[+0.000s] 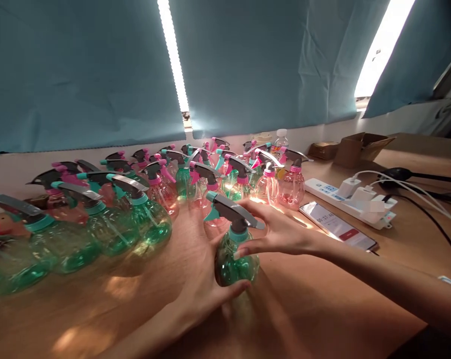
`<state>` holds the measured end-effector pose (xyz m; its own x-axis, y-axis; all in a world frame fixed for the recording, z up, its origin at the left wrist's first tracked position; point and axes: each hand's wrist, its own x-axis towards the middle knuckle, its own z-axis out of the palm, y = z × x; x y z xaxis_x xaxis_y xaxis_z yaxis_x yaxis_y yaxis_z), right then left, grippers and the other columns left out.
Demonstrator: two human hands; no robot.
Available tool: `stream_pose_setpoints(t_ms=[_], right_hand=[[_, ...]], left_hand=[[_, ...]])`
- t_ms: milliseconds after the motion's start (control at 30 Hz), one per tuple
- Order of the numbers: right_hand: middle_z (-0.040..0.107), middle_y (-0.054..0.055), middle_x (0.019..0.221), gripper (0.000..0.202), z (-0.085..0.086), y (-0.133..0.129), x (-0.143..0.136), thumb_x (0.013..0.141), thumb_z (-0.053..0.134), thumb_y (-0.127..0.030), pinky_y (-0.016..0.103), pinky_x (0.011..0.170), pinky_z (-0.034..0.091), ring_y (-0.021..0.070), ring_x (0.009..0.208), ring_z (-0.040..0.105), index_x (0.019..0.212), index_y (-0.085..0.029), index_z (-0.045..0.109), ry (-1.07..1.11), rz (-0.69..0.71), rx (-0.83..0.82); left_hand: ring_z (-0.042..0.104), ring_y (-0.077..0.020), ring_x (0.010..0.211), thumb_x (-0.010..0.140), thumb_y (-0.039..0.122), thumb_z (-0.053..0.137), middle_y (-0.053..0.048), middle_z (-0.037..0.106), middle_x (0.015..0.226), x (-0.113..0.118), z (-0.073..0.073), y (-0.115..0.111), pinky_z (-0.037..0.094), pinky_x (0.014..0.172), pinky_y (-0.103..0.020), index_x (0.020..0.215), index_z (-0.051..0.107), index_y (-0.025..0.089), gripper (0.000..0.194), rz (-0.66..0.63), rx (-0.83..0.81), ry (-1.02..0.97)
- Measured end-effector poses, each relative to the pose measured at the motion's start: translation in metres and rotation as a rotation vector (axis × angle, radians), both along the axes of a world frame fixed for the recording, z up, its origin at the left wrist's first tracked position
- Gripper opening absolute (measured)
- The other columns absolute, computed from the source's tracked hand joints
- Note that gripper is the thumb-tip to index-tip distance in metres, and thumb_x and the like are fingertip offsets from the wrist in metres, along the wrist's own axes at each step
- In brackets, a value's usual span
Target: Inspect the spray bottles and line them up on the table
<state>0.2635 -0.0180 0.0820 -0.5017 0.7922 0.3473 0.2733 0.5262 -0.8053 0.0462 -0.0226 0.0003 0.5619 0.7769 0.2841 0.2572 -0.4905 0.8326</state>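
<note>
A green see-through spray bottle (235,262) with a grey and teal trigger head stands upright in front of me. My left hand (205,274) wraps round the lower body of this bottle, its thumb across the near side. Around the neck and upper body, my right hand (274,232) curls with thumb and fingers on either side. The far fingers of both hands are partly hidden behind the bottle. Close to my left hand stands another green spray bottle (150,222), and beyond the held one is a pink spray bottle (268,187).
Rows of green and pink spray bottles fill the table's left and back. To the right lie a phone (338,227) with a running timer and a white power strip (326,189) with chargers and cables. An open cardboard box (356,149) sits at the back right, before blue curtains (244,65).
</note>
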Motion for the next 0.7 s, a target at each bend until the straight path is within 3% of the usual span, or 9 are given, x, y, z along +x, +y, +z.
stream_pose_setpoints(t_ms=[100, 200, 333, 433, 700], right_hand=[[0.058, -0.005, 0.080, 0.047, 0.000, 0.001, -0.006, 0.073, 0.079, -0.034, 0.024, 0.062, 0.046, 0.0109, 0.068, 0.056, 0.112, -0.023, 0.054, 0.099, 0.005, 0.011], [0.049, -0.007, 0.070, 0.040, 0.004, -0.001, -0.009, 0.078, 0.075, -0.030, 0.022, 0.051, 0.038, 0.0080, 0.057, 0.046, 0.110, -0.024, 0.052, 0.136, -0.021, 0.033], [0.055, -0.005, 0.072, 0.033, 0.008, -0.002, -0.010, 0.084, 0.069, -0.031, 0.025, 0.054, 0.042, 0.0112, 0.060, 0.050, 0.114, -0.028, 0.056, 0.047, -0.098, 0.054], [0.060, -0.002, 0.078, 0.024, 0.008, 0.003, -0.012, 0.087, 0.065, -0.035, 0.028, 0.058, 0.044, 0.0133, 0.065, 0.053, 0.108, -0.026, 0.060, 0.023, -0.101, 0.065], [0.051, -0.003, 0.073, 0.018, -0.013, 0.037, -0.022, 0.090, 0.059, -0.038, 0.027, 0.058, 0.037, 0.0112, 0.064, 0.044, 0.095, -0.021, 0.061, 0.155, -0.149, 0.129]], left_hand=[[0.047, -0.0345, 0.127, 0.077, 0.038, 0.080, -0.010, 0.051, 0.138, 0.009, 0.000, 0.002, 0.038, 0.107, -0.052, 0.141, 0.035, 0.027, 0.079, -0.038, 0.041, 0.013], [0.044, -0.0358, 0.130, 0.077, 0.039, 0.079, -0.009, 0.049, 0.141, 0.016, 0.003, 0.004, 0.031, 0.112, -0.056, 0.142, 0.035, 0.028, 0.080, -0.086, 0.064, 0.037], [0.040, -0.0370, 0.134, 0.077, 0.043, 0.078, -0.010, 0.044, 0.146, 0.020, 0.007, 0.010, 0.029, 0.113, -0.056, 0.147, 0.029, 0.028, 0.087, -0.125, 0.101, 0.040], [0.040, -0.0370, 0.134, 0.075, 0.043, 0.079, -0.011, 0.044, 0.145, 0.019, 0.008, 0.016, 0.031, 0.112, -0.055, 0.146, 0.031, 0.027, 0.087, -0.106, 0.151, 0.063], [0.053, -0.0351, 0.121, 0.080, 0.044, 0.073, -0.013, 0.057, 0.131, 0.001, 0.000, 0.027, 0.043, 0.102, -0.055, 0.138, 0.041, 0.022, 0.070, 0.010, 0.263, 0.378]])
